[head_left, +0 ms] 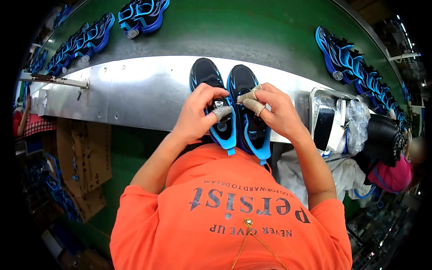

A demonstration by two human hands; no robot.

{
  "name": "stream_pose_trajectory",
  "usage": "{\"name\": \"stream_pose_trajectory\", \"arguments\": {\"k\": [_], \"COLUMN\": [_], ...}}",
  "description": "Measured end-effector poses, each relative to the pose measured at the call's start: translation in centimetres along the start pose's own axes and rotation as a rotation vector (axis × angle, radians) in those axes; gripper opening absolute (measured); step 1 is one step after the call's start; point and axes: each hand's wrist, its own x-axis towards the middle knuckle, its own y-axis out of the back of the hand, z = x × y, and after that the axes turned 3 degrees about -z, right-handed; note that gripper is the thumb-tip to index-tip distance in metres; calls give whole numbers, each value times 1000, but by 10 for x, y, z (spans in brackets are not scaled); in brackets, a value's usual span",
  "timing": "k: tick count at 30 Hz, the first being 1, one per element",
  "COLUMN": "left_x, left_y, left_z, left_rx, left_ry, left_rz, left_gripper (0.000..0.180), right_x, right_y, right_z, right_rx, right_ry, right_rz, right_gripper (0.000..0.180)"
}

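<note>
Two black sneakers (pixel 243 78) with bright blue collars and trim stand side by side in front of me, toes pointing away, heels at the near edge of the metal bench. My left hand (pixel 198 112) curls over the tongue and lace area of the left sneaker (pixel 205 72); a grey cover wraps its thumb. Over the right sneaker's lacing, my right hand (pixel 279 110) has thumb and forefinger, both in beige covers, bent close together at the upper. Whatever lies between those fingertips is too small to make out.
A green conveyor belt (pixel 252 27) runs beyond the metal bench (pixel 135 85). Similar sneakers (pixel 144 15) line it at left and right (pixel 342 58). A metal-rimmed tray (pixel 313 112) with plastic bags stands at right; cardboard (pixel 87 153) hangs below left. Another person's arm (pixel 24 112) shows far left.
</note>
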Motion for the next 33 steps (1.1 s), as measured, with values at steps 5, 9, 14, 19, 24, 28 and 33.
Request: {"name": "stream_pose_trajectory", "arguments": {"k": [5,9,14,19,24,28,33], "left_x": [-3,-45,-56,-56,-57,-55,-56], "left_y": [13,-2,-10,-31,-30,-30,-31], "left_z": [-4,23,18,16,17,19,17], "left_rx": [99,-384,-1316,-1485,-1484,-1457,-1413], "left_ry": [-269,223,702,621,599,610,619], "left_rz": [-87,83,-132,-17,-45,-46,-24], "left_gripper": [31,16,38,49,51,50,47], "right_x": [11,23,41,41,40,45,31], "right_y": [-3,-1,-17,-38,-37,-36,-60], "right_z": [2,-3,0,1,1,9,-10], "right_rx": [-11,29,138,62,69,138,-125], "right_ry": [42,5,273,250,210,291,202], "right_rz": [-32,-93,-343,-307,-193,-267,52], "right_gripper": [13,17,35,34,30,30,23]}}
